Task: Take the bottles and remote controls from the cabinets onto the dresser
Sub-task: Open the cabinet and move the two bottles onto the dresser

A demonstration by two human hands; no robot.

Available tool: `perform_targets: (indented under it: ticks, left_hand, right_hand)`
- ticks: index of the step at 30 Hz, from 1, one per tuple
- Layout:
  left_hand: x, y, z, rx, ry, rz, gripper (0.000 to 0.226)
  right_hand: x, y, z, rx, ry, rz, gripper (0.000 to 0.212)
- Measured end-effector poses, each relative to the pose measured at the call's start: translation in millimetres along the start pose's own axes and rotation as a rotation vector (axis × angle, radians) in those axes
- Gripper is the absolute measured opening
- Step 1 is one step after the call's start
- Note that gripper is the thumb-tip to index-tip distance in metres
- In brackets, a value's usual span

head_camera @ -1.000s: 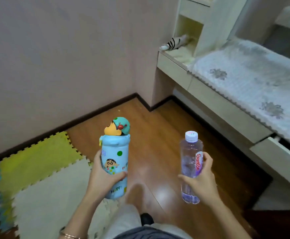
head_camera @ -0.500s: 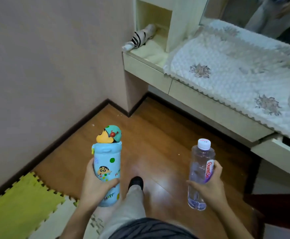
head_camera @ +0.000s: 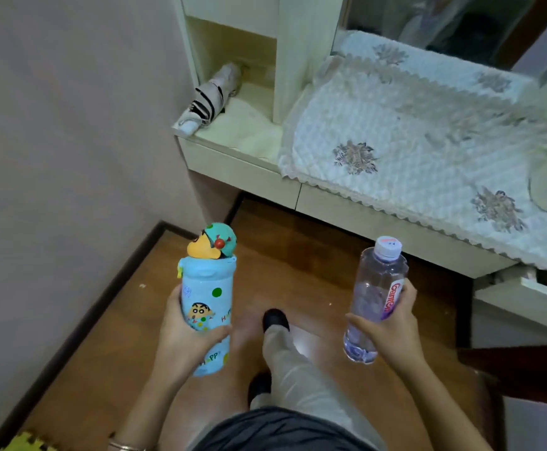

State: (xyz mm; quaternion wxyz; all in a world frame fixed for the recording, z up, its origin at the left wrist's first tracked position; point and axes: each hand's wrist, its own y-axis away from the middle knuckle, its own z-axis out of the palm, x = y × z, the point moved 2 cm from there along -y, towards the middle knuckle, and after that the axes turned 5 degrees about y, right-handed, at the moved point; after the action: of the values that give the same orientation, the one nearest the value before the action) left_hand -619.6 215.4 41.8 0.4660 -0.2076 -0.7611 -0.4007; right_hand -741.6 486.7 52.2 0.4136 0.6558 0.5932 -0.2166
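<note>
Blue cartoon bottle (head_camera: 207,297) upright in the left hand (head_camera: 184,336), fingers wrapped round its lower half, thumb across the front. Level with it, the right hand (head_camera: 392,327) grips a clear water bottle (head_camera: 376,294) about the middle, cap up. Both hang over the wooden floor (head_camera: 301,255). Beyond the hands stands the dresser (head_camera: 243,164), its quilted cover (head_camera: 412,141) ahead of the right hand, a striped folded umbrella (head_camera: 210,96) farther off, past the left.

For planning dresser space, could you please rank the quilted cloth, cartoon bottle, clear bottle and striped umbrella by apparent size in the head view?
1. quilted cloth
2. cartoon bottle
3. clear bottle, slightly smaller
4. striped umbrella, though farther from the camera
</note>
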Motion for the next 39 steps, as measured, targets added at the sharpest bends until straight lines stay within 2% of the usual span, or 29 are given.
perform_targets:
  ticks: [3, 9, 13, 18, 22, 30, 33, 35, 39]
  left_hand:
    - [19, -37, 9, -0.051, 0.004, 0.043, 0.077]
    - [87, -132, 40, -0.105, -0.013, 0.142, 0.090]
    - [148, -193, 63, -0.163, -0.005, 0.256, 0.085]
    - [208, -243, 102, -0.238, -0.023, 0.364, 0.097]
    - [240, -276, 138, -0.353, -0.028, 0.408, 0.093]
    - [279, -339, 224, -0.550, -0.034, 0.466, 0.094]
    - [283, -358, 255, -0.584, -0.037, 0.484, 0.095]
    - [282, -369, 273, -0.592, -0.041, 0.479, 0.094]
    - [269, -387, 294, -0.619, -0.056, 0.435, 0.098]
  right_hand:
    - [-6, -28, 9, 0.007, -0.010, 0.043, 0.094]
    - [-50, -116, 18, -0.002, -0.027, 0.047, 0.088]
    - [-102, -180, 12, 0.048, -0.086, -0.068, 0.082]
    - [-150, -238, 1, 0.181, -0.109, -0.144, 0.088]
    - [-165, -269, -1, 0.224, -0.138, -0.117, 0.091]
    - [-180, -330, -3, 0.371, -0.170, -0.050, 0.090]
    - [-179, -353, -5, 0.422, -0.196, -0.035, 0.085]
    - [-178, -365, -4, 0.454, -0.226, -0.030, 0.090]
    - [-175, -378, 1, 0.433, -0.225, 0.023, 0.091]
